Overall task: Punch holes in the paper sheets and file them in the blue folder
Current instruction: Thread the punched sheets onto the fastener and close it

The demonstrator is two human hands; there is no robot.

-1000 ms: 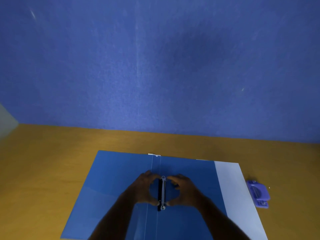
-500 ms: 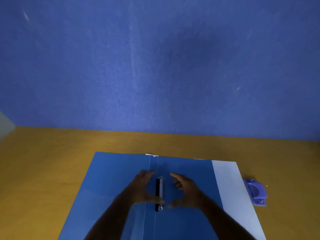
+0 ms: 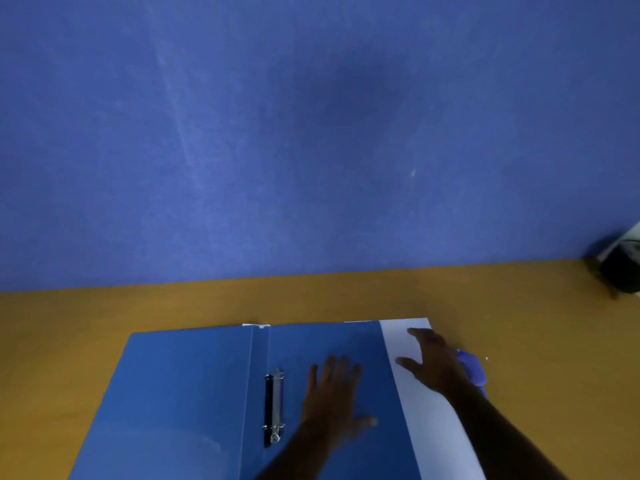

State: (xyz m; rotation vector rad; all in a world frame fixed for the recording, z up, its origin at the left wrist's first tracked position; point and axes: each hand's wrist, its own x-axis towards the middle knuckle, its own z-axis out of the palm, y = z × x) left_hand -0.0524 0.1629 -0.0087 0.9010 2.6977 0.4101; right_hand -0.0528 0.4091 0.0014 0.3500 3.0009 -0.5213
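The blue folder [image 3: 180,393] lies open and flat on the wooden table, its metal ring binder [image 3: 275,407] in the middle fold. White paper sheets [image 3: 436,434] stick out from under the folder's right cover. My left hand [image 3: 334,400] rests flat, fingers spread, on the right cover just right of the rings. My right hand [image 3: 433,362] lies spread on the upper part of the paper and holds nothing. A purple hole punch [image 3: 472,370] sits on the table right of the paper, partly hidden behind my right hand.
The wooden table [image 3: 104,313] meets a blue wall [image 3: 311,133] at the back. A dark object with a white part [image 3: 621,268] stands at the far right table edge.
Both hands left the ring binder and moved right: the left onto the right cover, the right onto the paper. The view has shifted to the right.
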